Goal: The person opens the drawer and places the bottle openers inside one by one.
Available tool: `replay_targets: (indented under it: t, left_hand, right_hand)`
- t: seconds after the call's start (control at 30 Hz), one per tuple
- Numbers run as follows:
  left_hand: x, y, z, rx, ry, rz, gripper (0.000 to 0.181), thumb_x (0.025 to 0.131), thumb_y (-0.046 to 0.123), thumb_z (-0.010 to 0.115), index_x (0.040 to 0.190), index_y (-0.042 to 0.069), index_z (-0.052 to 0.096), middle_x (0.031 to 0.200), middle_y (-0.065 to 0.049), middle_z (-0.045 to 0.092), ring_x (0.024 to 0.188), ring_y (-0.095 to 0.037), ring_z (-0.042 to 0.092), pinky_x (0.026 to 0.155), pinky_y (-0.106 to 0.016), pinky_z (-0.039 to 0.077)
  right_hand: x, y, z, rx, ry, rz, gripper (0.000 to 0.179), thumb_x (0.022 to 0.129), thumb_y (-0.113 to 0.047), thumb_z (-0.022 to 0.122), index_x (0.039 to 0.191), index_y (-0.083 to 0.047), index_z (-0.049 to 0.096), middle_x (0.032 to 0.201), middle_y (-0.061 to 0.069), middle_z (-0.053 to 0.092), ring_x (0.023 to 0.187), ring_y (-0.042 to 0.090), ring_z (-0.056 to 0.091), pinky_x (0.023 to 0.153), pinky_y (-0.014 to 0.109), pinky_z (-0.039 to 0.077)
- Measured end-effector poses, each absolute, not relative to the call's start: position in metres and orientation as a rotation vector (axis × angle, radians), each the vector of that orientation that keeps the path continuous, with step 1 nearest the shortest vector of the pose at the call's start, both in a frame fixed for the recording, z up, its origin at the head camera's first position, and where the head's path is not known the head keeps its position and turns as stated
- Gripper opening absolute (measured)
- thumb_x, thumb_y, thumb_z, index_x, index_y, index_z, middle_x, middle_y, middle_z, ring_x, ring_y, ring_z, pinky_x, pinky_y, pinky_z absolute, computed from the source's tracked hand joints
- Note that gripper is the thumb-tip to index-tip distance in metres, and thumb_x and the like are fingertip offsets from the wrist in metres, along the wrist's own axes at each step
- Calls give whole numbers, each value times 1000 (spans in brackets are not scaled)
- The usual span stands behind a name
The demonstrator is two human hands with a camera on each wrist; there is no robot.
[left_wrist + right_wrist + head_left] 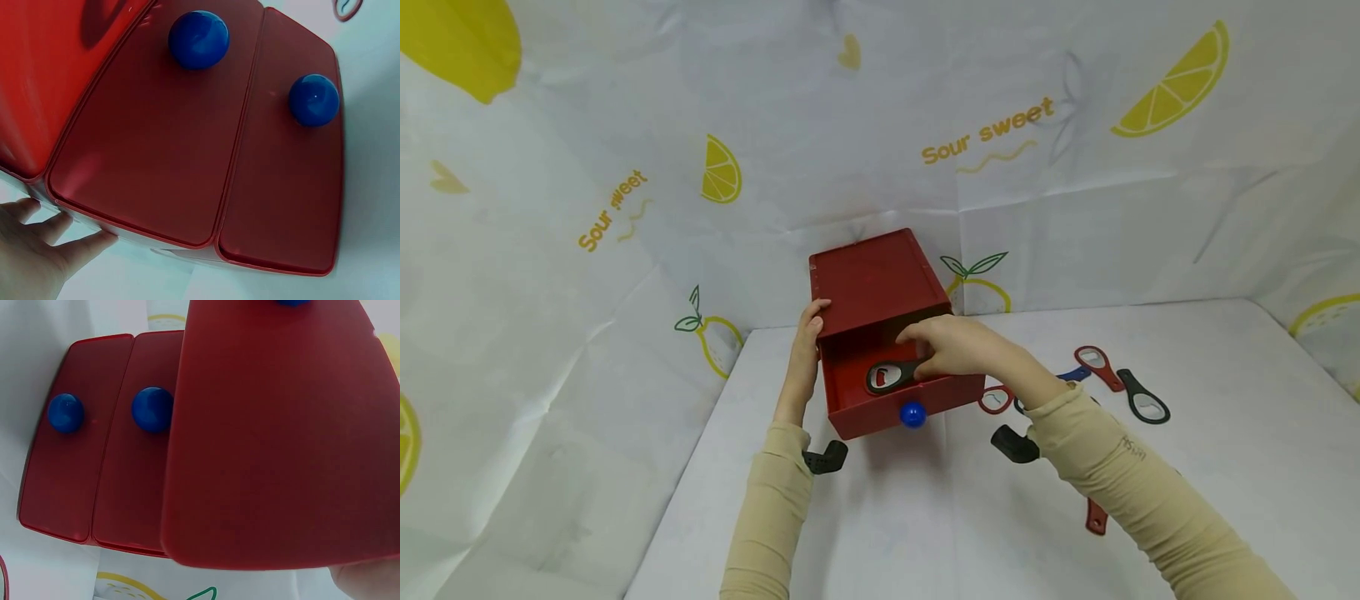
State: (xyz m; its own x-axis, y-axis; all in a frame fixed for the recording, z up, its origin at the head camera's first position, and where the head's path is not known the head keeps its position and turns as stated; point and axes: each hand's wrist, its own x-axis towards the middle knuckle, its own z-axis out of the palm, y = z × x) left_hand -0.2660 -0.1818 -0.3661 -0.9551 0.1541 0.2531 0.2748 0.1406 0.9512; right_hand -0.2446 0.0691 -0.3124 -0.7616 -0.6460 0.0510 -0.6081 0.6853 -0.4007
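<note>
A red cabinet [880,279] stands against the wall with its top drawer [865,417] pulled out. Over that drawer my right hand [962,343] pinches the handle of a black bottle opener [887,377], whose ring end points left above the drawer floor. My left hand [806,354] rests on the cabinet's left side, its fingers fairly straight along the wall in the left wrist view. In the right wrist view the drawer front [281,437] hides most of the right hand. A blue knob [913,415] sits on the drawer front.
Two lower drawers [144,137] with blue knobs are closed. Right of the cabinet lie several bottle openers, among them a red one [1099,367], a black one [1142,398] and a blue one [1075,374]. A red handle [1097,518] shows beside the right sleeve.
</note>
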Motion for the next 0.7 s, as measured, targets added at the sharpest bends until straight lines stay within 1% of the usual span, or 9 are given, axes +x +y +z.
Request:
replay_targets:
  t: [0.27, 0.37, 0.53, 0.7]
  left_hand:
    - [-266, -182, -366, -448, -2297, -1949, 48, 94, 32, 28, 139, 14, 31, 147, -13, 25, 125, -29, 34, 96, -46, 32]
    - [-266, -182, -366, -446, -2296, -1947, 48, 94, 32, 28, 139, 14, 31, 147, -13, 25, 125, -29, 34, 96, -46, 32]
    - [-267, -181, -366, -461, -2297, -1941, 48, 95, 32, 28, 139, 14, 32, 147, -13, 26, 124, -29, 35, 95, -45, 33]
    - [-267, -182, -367, -446, -2301, -1942, 47, 95, 32, 27, 139, 14, 32, 146, -13, 27, 123, -28, 36, 94, -42, 34]
  right_hand:
    - [-245, 70, -313, -1057, 2793, -646, 44, 80, -23, 71, 121, -14, 60, 89, -2, 64, 80, 11, 56, 68, 26, 46]
    - [-246, 72, -312, -1069, 2768, -706, 44, 81, -21, 71, 122, -11, 59, 88, -1, 64, 79, 12, 56, 69, 26, 47]
    - [-246, 75, -311, -1081, 2738, -797, 43, 82, -19, 70, 122, -10, 59, 86, -1, 64, 77, 12, 56, 71, 27, 47]
    - [-245, 79, -309, -1114, 2721, -879, 41, 83, -20, 68, 121, -10, 60, 87, -2, 64, 80, 11, 57, 73, 27, 47]
